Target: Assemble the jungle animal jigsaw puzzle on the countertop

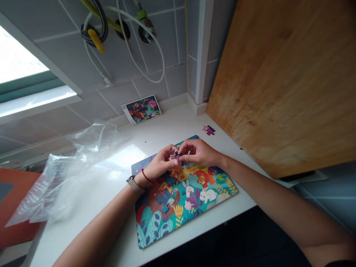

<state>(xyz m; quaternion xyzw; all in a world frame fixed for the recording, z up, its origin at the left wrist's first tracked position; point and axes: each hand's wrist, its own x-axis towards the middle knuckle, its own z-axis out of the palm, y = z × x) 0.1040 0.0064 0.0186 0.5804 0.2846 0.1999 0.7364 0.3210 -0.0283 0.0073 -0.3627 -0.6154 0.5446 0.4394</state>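
Note:
Over the upper part of a colourful jigsaw puzzle (191, 200), my two hands meet at a small purple and dark puzzle piece (175, 157). My left hand (161, 163), with a watch and red string on its wrist, grips the piece between thumb and fingers. Fingertips of my right hand (201, 152) pinch its right edge. Rabbits, leaves and flowers fill the puzzle's lower part; my hands cover some of its upper middle. Beyond its top right corner, a loose purple puzzle piece (208, 130) lies on the white table (111, 222).
A picture card (141, 110) leans against the tiled wall at the back. Crumpled clear plastic (66, 178) spreads over the left side, near an orange item (16, 207). A wooden panel (283, 81) bounds the right. Cables (125, 40) hang above.

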